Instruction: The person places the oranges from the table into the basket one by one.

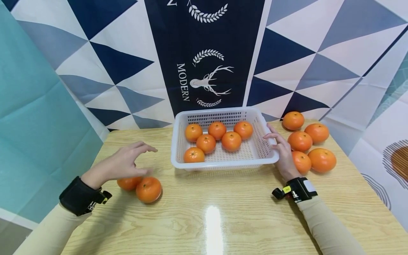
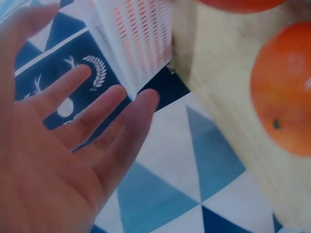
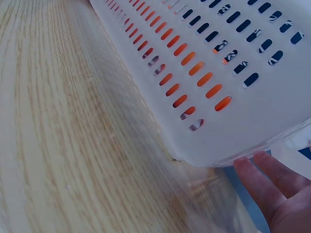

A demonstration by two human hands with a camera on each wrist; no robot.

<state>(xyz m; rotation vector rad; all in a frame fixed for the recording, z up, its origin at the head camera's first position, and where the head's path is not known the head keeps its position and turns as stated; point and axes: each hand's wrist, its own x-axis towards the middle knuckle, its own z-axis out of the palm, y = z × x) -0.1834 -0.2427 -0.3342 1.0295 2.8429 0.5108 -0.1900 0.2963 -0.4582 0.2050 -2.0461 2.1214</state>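
A white perforated basket holds several oranges, among them a near-left one. My left hand hovers, fingers spread, over two oranges left of the basket, one of them in plain view and the other partly hidden. The left wrist view shows that palm holding nothing, with an orange off to the side. My right hand rests with its fingers on the basket's right rim. Two of its fingers touch the basket edge in the right wrist view.
On the right of the wooden table, several more oranges lie beyond my right hand. A patterned cloth hangs behind the table, and a teal one covers the left side.
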